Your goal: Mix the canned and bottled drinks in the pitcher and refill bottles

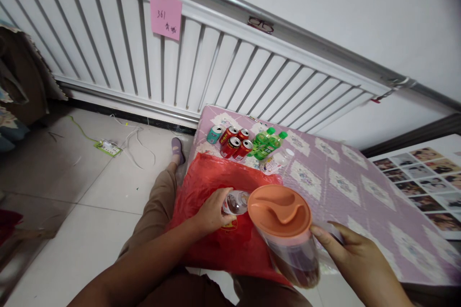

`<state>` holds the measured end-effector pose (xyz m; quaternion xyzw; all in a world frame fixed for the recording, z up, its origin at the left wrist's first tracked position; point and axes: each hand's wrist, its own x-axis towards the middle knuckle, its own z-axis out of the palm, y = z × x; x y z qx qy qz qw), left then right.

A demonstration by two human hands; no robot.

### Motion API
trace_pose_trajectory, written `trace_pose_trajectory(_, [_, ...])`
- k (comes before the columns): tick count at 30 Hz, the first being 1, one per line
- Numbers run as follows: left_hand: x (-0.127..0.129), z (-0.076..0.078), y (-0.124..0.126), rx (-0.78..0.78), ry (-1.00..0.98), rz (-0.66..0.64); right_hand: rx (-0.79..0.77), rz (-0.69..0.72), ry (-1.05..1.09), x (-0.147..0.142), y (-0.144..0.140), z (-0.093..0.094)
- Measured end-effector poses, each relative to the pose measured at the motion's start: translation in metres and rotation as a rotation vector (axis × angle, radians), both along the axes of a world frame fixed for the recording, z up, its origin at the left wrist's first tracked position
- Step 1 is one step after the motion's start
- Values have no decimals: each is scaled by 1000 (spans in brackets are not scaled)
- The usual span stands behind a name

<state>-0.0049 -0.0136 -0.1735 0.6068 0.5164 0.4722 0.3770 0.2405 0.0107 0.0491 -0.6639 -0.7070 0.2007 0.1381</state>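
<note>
My left hand [212,212] is closed round a small clear plastic bottle [236,202], tilted so its mouth points right, at the pitcher's rim. My right hand [355,249] grips the handle of a clear pitcher [293,254] with an orange lid [279,208]. Brown liquid shows low in the pitcher, which is tipped. Whether the pitcher's spout touches the bottle mouth I cannot tell. Beneath both lies a red plastic bag [212,172] spread over the edge of the bed-like surface. The bottle's lower part is hidden by my fingers.
Several red cans [230,146], a teal can [214,135], green bottles [268,144] and a clear labelled bottle [277,162] stand on the patterned purple cover [306,141]. Behind is a white radiator [201,57] with a pink note [165,14]. A power strip [107,147] and cables lie on the floor.
</note>
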Motion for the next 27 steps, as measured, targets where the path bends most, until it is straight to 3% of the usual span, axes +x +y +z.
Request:
trace_pose_trajectory(13, [1, -1, 1, 0, 1, 4, 54, -13, 35, -9, -1, 5])
trace_pose_trajectory(27, [0, 1, 0, -10, 8, 2, -11, 8, -11, 1, 2, 1])
